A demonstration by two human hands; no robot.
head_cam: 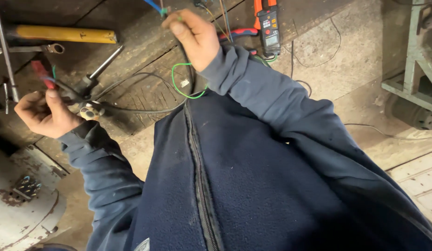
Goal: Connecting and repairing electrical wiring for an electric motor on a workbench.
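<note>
My left hand (44,114) is at the left, closed around the red handles of a pair of pliers (41,74) whose dark jaws point right toward the cut end of a black cable (89,111). My right hand (192,37) is at the top centre, fingers pinched on thin wires; a green wire (178,79) loops down below it beside a black cable (146,110). A blue wire (153,4) runs off just above the fingers. My navy fleece jacket (253,176) fills the lower middle of the view.
An orange and black clamp meter (269,25) lies on the worn wooden bench beside red-handled pliers (239,32). A yellow-handled tool (62,33), a wrench (39,48) and a metal rod (104,62) lie at the upper left. A grey rusty round housing (20,209) is lower left, a metal frame (411,69) at right.
</note>
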